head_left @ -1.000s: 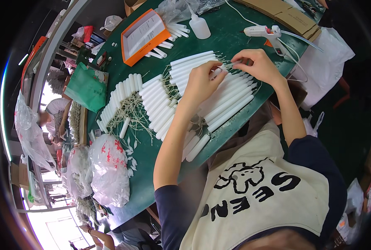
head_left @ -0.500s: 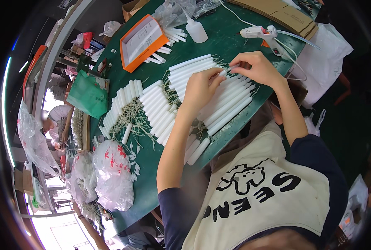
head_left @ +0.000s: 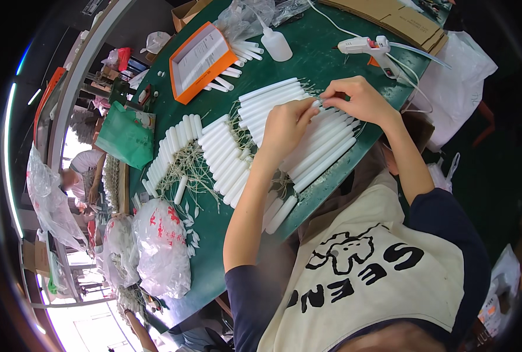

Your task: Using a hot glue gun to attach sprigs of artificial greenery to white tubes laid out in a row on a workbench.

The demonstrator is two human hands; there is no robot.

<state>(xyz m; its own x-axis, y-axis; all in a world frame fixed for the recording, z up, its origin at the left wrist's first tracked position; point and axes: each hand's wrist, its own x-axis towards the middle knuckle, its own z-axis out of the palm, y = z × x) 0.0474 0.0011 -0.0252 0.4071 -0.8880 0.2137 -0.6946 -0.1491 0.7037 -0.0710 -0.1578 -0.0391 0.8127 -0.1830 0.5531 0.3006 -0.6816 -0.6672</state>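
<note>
Head view, looking down over a green table (head_left: 205, 234) pretty much loaded with white sticks (head_left: 325, 149). Got the left hand (head_left: 284, 129) pinched narrow on a white stick (head_left: 316, 104), with just the pale tip poking out past the thumb and fingers. Got the right hand (head_left: 360, 101) right up beside it, thumb and fingers bunched in close at that same tip; way too small to tell if pinching anything or not. As for that tip, right between the two hands, above the upper end of the big row of sticks lying side by side. Can see more rows off to the left, with a messy tangle of thin cords (head_left: 187, 161) in between, plus small white pieces (head_left: 191, 222) scattered near a clear bag with red print (head_left: 162, 252). Farther back, an open orange box (head_left: 211, 84) with loose sticks next to it, then a white squeeze bottle (head_left: 277, 46). Over on the right, a white glue gun (head_left: 359, 46) near some flat cardboard (head_left: 401, 22). Can also spot a green bag (head_left: 126, 141) at the table's left side.
</note>
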